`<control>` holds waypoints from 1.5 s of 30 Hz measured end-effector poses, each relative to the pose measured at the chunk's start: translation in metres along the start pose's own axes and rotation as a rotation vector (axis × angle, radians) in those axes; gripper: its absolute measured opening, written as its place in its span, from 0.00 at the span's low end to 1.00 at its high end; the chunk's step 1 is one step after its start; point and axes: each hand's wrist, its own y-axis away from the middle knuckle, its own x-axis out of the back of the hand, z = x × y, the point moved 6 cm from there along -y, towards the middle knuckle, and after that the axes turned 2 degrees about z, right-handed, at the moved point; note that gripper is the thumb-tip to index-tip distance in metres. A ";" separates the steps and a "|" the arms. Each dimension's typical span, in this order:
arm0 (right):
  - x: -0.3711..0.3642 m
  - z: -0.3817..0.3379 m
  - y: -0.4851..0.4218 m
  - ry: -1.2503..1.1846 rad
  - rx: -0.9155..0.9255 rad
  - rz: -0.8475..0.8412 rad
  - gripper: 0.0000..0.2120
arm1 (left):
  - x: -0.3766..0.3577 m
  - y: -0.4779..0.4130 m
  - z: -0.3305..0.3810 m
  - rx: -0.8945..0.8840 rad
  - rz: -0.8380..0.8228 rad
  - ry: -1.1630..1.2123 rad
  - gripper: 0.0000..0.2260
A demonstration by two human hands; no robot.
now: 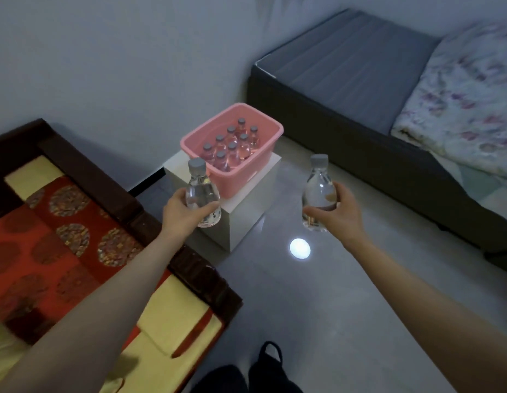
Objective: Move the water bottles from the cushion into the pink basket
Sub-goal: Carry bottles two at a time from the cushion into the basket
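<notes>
A white cube-shaped stand [241, 222] sits on the floor near the middle of the scene, against the pale wall [119, 52]. The glossy grey floor [346, 307] shows a bright round reflection of a lamp [300, 248] just to the right of the stand. At far right a low bed [346, 80] with a dark frame and a grey mattress runs along the wall, and a floral quilt [468, 109] lies bunched over its right end. At the near edge, in the centre, dark shoes [263, 373] stand on the floor.
</notes>
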 end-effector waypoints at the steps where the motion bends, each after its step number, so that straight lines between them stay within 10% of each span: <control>1: 0.005 0.004 -0.014 0.003 -0.007 -0.003 0.31 | -0.011 -0.005 0.004 0.005 0.005 0.000 0.20; 45: -0.217 0.001 -0.489 0.046 0.279 -0.756 0.24 | -0.205 -0.291 0.015 0.409 0.335 0.130 0.41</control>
